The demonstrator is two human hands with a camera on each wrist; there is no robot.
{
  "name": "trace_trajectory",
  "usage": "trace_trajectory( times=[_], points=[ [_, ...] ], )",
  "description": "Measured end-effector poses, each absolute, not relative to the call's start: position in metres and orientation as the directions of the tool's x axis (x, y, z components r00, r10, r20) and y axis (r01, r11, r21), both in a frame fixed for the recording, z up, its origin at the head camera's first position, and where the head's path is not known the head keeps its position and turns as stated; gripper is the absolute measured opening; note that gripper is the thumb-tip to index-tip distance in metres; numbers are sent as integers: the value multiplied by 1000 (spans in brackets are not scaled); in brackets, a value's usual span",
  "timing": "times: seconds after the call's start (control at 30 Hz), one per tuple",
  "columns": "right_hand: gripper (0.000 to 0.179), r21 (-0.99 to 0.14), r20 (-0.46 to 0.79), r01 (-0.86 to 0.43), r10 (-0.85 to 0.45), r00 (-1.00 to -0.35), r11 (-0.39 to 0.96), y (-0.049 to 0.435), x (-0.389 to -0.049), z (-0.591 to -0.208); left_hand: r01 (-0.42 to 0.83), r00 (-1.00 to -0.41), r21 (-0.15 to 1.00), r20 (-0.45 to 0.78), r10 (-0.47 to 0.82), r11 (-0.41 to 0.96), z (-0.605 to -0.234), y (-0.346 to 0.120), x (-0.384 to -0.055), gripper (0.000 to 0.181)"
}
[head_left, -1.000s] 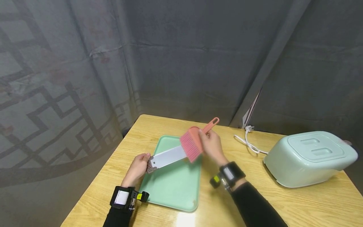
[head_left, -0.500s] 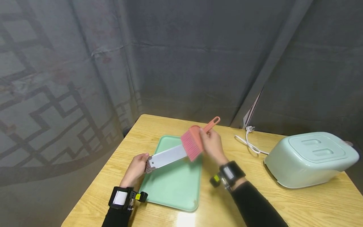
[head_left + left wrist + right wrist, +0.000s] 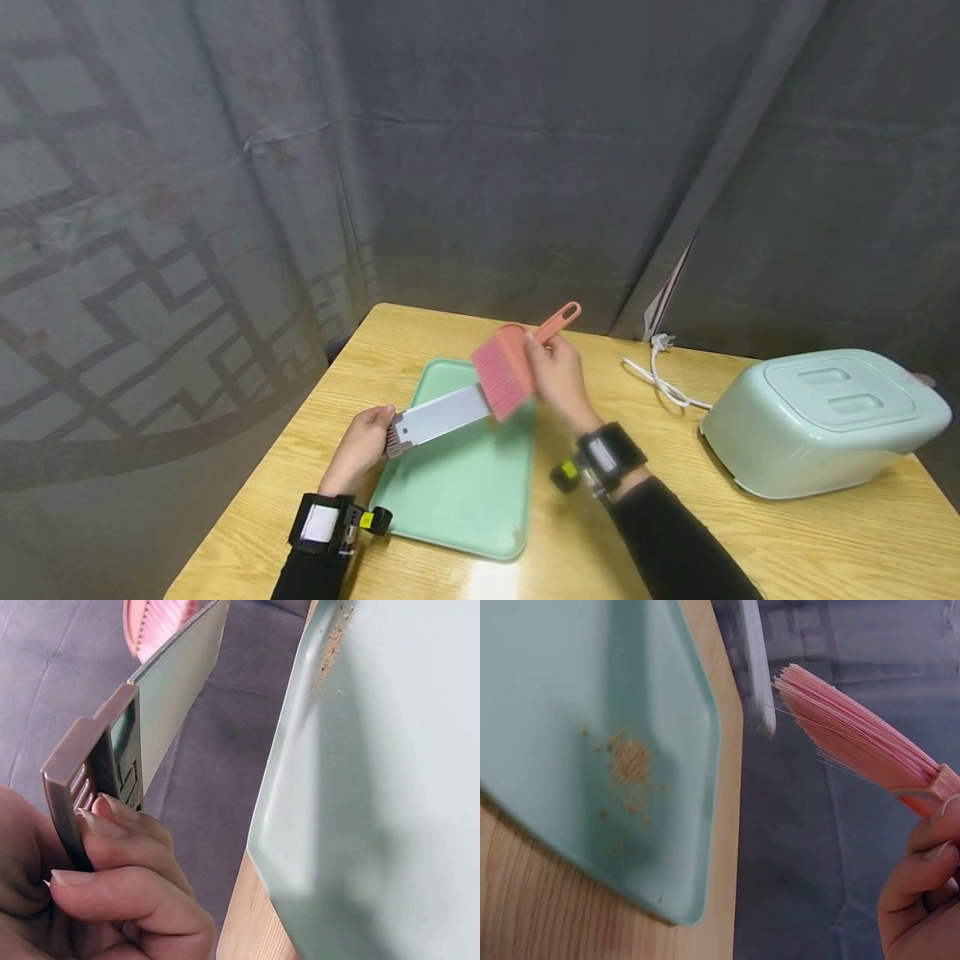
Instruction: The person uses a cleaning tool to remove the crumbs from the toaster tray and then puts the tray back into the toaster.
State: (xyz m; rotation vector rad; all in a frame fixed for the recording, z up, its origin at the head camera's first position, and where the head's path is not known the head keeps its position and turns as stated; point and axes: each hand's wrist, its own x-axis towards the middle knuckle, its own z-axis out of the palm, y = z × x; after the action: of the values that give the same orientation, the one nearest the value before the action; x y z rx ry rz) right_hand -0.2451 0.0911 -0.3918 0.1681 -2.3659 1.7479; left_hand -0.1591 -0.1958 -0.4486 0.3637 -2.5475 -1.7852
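Observation:
My left hand [image 3: 362, 444] grips the brown end of a toaster's crumb tray [image 3: 446, 414], a long, flat metal plate held tilted above a green tray [image 3: 457, 500]. In my right hand [image 3: 558, 379] is a pink cleaning brush [image 3: 501, 377], its bristles at the far end of the crumb tray. The right wrist view shows a small gap between the bristles [image 3: 847, 724] and the plate's edge [image 3: 757, 667]. Brown crumbs [image 3: 630, 761] lie in a small heap on the green tray. The left wrist view shows fingers [image 3: 135, 847] curled at the brown end.
A pale green toaster [image 3: 825, 425] with a lid on top stands at the right of the wooden table [image 3: 645, 533]. Its white cord and plug [image 3: 660, 367] lie near the back edge. A grey curtain [image 3: 510, 167] hangs behind.
The brush has shifted slightly up and to the left in my right hand. My left hand and the crumb tray have barely moved.

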Motion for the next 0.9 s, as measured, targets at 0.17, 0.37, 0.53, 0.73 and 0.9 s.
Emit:
trace_trajectory(
  times=[0.17, 0.37, 0.53, 0.73, 0.9],
  points=[
    [37, -938, 216, -215, -26, -976, 273, 80, -240, -388, -186, -972, 924, -123, -202, 334, -450, -195, -161, 41],
    [38, -949, 180, -204, -120, -976, 238, 61, -233, -388, -183, -972, 931, -123, -199, 317, -450, -192, -162, 40],
    [37, -955, 141, -188, -206, -968, 230, 43, -224, -389, -167, -977, 936, -114, -183, 310, -448, -189, -161, 37],
    [38, -966, 102, -158, -261, -960, 203, 26, -214, -390, -158, -978, 935, -105, -178, 319, -447, -187, -161, 35],
    [37, -962, 113, -178, -291, -950, 208, 18, -209, -395, -153, -979, 932, -99, -176, 328, -446, -186, -162, 35]
  ],
)
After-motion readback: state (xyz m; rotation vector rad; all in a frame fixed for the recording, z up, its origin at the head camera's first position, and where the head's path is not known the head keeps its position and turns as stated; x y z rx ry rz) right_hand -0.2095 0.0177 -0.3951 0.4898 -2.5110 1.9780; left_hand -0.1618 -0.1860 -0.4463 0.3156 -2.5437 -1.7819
